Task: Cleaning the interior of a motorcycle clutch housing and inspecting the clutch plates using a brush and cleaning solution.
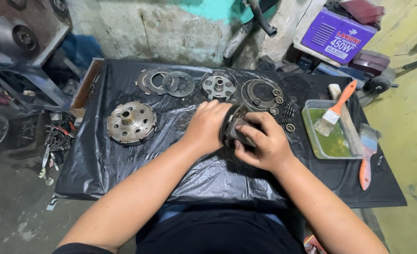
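Left hand (207,126) and right hand (263,143) both grasping a round metal drum (233,126) mid-frame, paintbrush (334,109) on green tray (331,146) at right

This is a rough mechanical repair workshop: greasy round metal machine parts (131,123) lie spread on a black plastic sheet (124,164), a purple welding machine (336,35) sits against a stained concrete wall (142,28), and hand tools (53,141) (pliers and the like) litter the dirty floor.
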